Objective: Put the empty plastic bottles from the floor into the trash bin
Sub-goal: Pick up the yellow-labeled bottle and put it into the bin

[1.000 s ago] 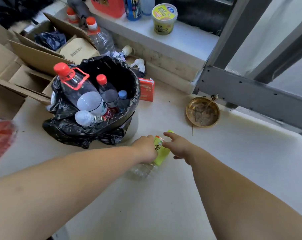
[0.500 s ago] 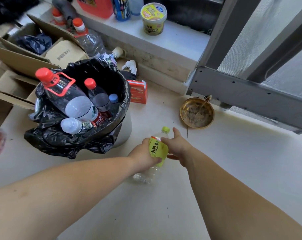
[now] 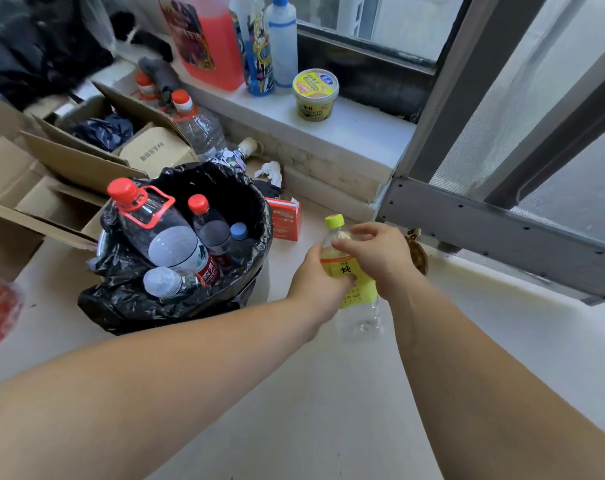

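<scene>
A clear empty bottle with a yellow label and yellow-green cap (image 3: 359,292) is held upright above the floor. My left hand (image 3: 320,284) grips its labelled middle from the left. My right hand (image 3: 377,256) wraps its upper part from the right, fingers partly spread near the neck. To the left stands the trash bin (image 3: 176,306), lined with a black bag. Inside it are several empty bottles: a large one with a red cap and handle (image 3: 155,226), two smaller ones with red and blue caps, and one with a white cap.
Open cardboard boxes (image 3: 51,174) crowd the left, with red-capped bottles (image 3: 197,126) behind the bin. A small red carton (image 3: 285,220) lies beside the bin. A brass dish (image 3: 419,258) is behind my right hand. A white ledge (image 3: 356,126) holds jugs and a cup.
The yellow-labelled bottle has come up off the floor from lying flat to upright between both hands. The view has shifted closer and lower.
</scene>
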